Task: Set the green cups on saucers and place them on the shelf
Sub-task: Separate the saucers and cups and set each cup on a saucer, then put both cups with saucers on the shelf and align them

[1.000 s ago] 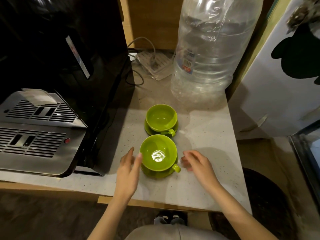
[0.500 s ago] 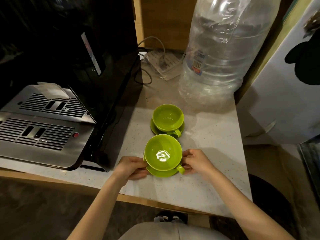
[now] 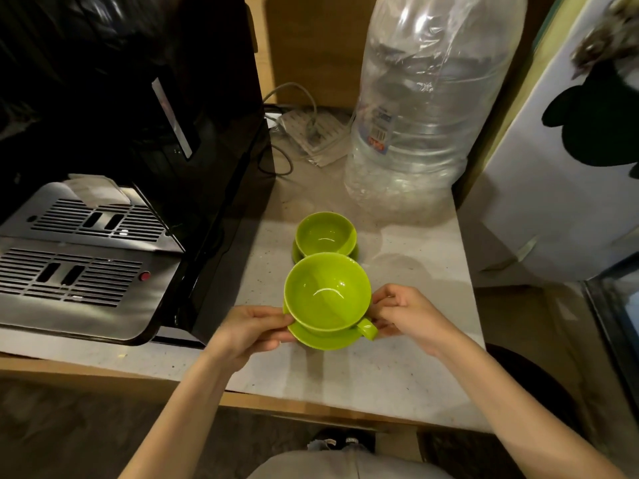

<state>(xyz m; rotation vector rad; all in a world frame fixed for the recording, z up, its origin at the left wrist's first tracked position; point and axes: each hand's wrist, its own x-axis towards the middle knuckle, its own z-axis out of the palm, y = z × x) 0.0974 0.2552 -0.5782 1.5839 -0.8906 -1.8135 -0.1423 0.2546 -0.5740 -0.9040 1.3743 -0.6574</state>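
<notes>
The near green cup (image 3: 326, 293) sits on its green saucer (image 3: 323, 338), raised off the speckled counter (image 3: 408, 305). My left hand (image 3: 247, 331) grips the saucer's left rim and my right hand (image 3: 408, 314) grips its right rim beside the cup's handle. Behind it the far green cup (image 3: 325, 233) rests on its own saucer (image 3: 354, 252), which is mostly hidden by the lifted cup.
A black coffee machine (image 3: 145, 140) with a steel drip tray (image 3: 76, 267) fills the left. A large clear water bottle (image 3: 425, 108) stands at the back right, with cables and a power strip (image 3: 311, 133) behind the cups. A white panel (image 3: 560, 167) closes the right side.
Both hands closed onto the near saucer's rim and raised it with the cup towards me. The far cup and saucer stayed in place.
</notes>
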